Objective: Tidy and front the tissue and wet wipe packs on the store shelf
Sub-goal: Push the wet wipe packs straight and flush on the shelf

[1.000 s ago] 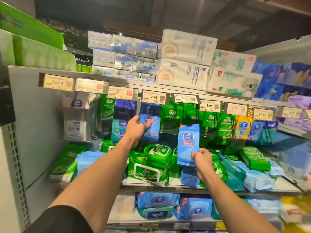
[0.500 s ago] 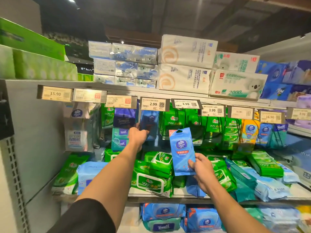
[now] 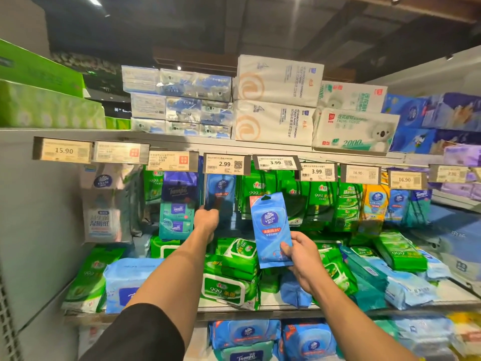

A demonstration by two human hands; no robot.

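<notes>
My right hand (image 3: 303, 256) pinches the lower edge of a blue Vinda wet wipe pack (image 3: 270, 227) and holds it upright in front of the shelf. My left hand (image 3: 207, 220) reaches deep under the 2.99 price tag (image 3: 226, 164) and grips the bottom of the blue wipe packs hanging there (image 3: 220, 192). Green 999 wipe packs (image 3: 263, 196) hang to the right of them. Tempo packs (image 3: 178, 204) hang to the left.
Loose green and blue wipe packs (image 3: 229, 277) lie in a jumble on the shelf board (image 3: 286, 312) below the hooks. Large tissue bundles (image 3: 276, 100) are stacked on the top shelf. A grey side panel (image 3: 39, 217) closes the left end.
My left hand pushed the hanging blue packs further back under the 2.99 tag. My right hand kept the blue Vinda pack upright; my view tilted up.
</notes>
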